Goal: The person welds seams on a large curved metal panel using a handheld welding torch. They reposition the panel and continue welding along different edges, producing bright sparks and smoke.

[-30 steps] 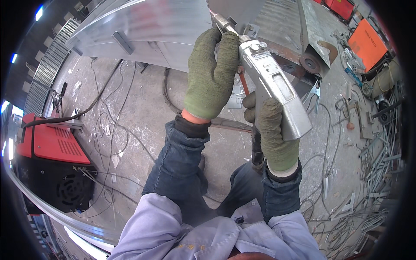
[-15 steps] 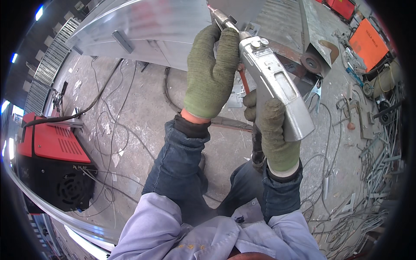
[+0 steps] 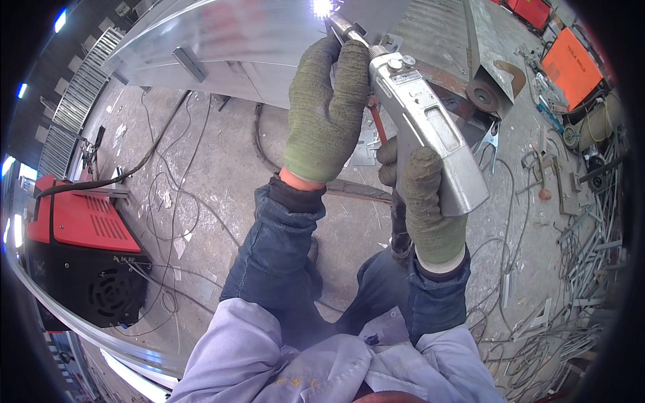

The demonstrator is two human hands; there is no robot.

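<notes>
My right hand (image 3: 430,201), in a green knit glove, is wrapped round the grip of a silver welding gun (image 3: 426,111) with knobs and a long inset panel. The gun slants up and left, its nozzle (image 3: 346,27) reaching a large sheet-metal workpiece (image 3: 228,43). A bright white-violet spark (image 3: 324,7) glares at the tip and hides the contact point. In a matching glove, my left hand (image 3: 326,111) closes its fingertips about the nozzle from the left; the exact hold is partly hidden.
A red-and-black machine (image 3: 87,255) stands on the left, a thick hose (image 3: 127,174) above it. Cables trail across the floor between there and my feet. At right lie scrap metal strips (image 3: 591,262), a grinding disc (image 3: 482,96) and an orange case (image 3: 571,67).
A bright spark has lit at the nozzle tip, where only a small reddish glow showed before. Both hands and the gun have barely shifted.
</notes>
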